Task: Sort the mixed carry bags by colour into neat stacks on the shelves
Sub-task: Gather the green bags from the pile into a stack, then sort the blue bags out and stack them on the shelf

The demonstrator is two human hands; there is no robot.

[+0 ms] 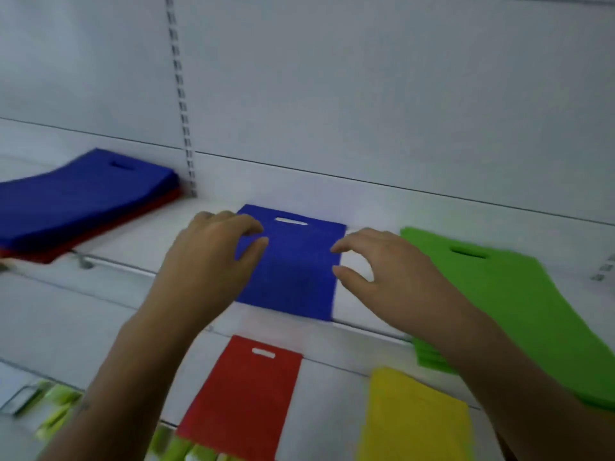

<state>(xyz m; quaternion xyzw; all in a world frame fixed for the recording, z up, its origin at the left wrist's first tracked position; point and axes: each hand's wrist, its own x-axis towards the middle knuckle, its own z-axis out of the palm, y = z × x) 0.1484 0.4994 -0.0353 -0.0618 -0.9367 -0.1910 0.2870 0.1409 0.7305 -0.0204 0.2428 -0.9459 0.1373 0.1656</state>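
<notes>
A single blue bag [296, 264] lies flat on the upper white shelf [133, 241], with its cut-out handle pointing to the back wall. The left hand [213, 257] is over the left edge of this bag, its fingers [246, 224] bent and the thumb near the cloth; I cannot tell if they really pinch it. The right hand [389, 274] is just beside the right edge of the bag, the fingers loosely curved with a gap between thumb and forefinger, holding nothing. To the left on the same shelf there is a mixed stack [76, 201], blue bags on top and red ones under them. To the right, a green stack [519, 294] lies with its front part hanging over the shelf edge. On the lower shelf [326, 387], a red bag [243, 394] lies in the middle and a yellow stack [416, 420] near it on the right.
</notes>
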